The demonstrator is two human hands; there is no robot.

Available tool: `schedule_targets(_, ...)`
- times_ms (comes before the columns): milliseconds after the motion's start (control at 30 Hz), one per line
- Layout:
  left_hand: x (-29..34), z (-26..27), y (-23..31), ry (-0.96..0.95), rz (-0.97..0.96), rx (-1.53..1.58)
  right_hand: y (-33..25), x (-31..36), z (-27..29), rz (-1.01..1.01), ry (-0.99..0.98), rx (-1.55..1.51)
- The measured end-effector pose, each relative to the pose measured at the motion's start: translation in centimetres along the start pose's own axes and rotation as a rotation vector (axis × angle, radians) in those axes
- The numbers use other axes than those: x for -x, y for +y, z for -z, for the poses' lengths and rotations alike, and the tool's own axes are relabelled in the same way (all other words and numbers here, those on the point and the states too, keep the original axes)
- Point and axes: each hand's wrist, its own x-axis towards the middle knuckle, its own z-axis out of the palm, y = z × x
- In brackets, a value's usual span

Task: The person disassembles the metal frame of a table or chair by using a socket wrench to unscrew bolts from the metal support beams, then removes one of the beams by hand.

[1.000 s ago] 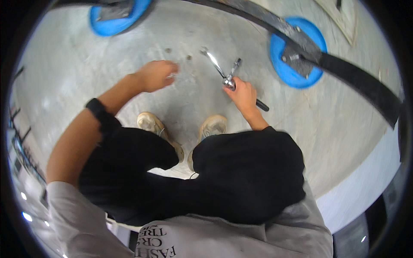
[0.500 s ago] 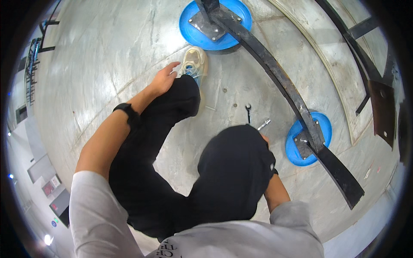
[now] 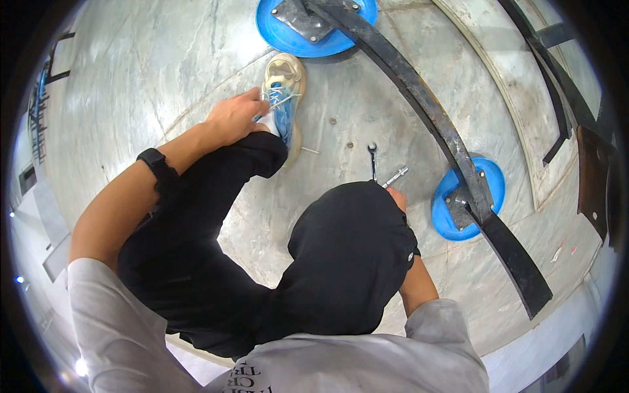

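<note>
My left hand (image 3: 236, 116) is at the ankle of a cream and blue sneaker (image 3: 283, 98), beside its loose white laces. Its fingers are bent but apart, reaching the shoe's collar, and I see nothing held in them. My right hand (image 3: 397, 198) is mostly hidden behind my black-trousered knee (image 3: 357, 229), so its grip does not show. Just past that knee, a shiny metal socket tool (image 3: 395, 177) points away from the hand; its rear end is covered. Left of it, an open-end wrench (image 3: 373, 159) lies on the floor, its near end out of sight.
A curved black steel beam (image 3: 426, 114) arches on the right. Its bolted foot plates rest on blue discs, a far disc (image 3: 314, 47) and a nearer disc (image 3: 445, 219). Other dark metal parts (image 3: 593, 173) stand at the far right. Small round pieces (image 3: 350, 145) lie on the marble-look floor (image 3: 196, 59).
My left hand has come in from beside the shoe to its collar. The view has shifted a little, and the right hand stays behind the knee.
</note>
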Motion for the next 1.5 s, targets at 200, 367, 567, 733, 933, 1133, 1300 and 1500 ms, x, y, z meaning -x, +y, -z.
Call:
schedule_targets(200, -1.6, -2.2, 0.0, -0.233, 0.233, -0.102, 1.0, 0.2, -0.4, 0.002, 0.023, -0.061)
schedule_targets(367, -1.2, -2.1, 0.4, -0.213, 0.208, -0.162, 0.1, 0.3, -0.2, -0.083, 0.022, -0.136)
schedule_targets(567, -2.7, -1.6, 1.1, -0.361, 0.084, -0.48, -0.2, 0.3, 0.0, -0.082, 0.014, -0.066)
schedule_targets(733, -2.0, -2.4, -2.1, -0.436, 0.229, -0.159, 0.0, -0.2, -0.4, -0.043, 0.021, -0.04)
schedule_targets(933, -1.4, -3.5, -3.6, -0.311, 0.098, 0.043, 3.8, -0.7, -2.4, -0.125, 0.017, -0.421)
schedule_targets(1133, -3.9, -2.2, -1.4, -0.394, -0.075, -0.559, 3.5, -1.1, -2.5, -0.188, -0.103, -0.432)
schedule_targets(1300, -3.3, -2.5, -1.6, -0.368, -0.03, -0.409, 1.6, -0.1, -0.2, -0.058, -0.057, -0.112)
schedule_targets(1500, -2.2, -2.2, -3.9, -0.294, -0.086, -0.134, 1.5, -0.2, -1.3, -0.02, -0.017, -0.24)
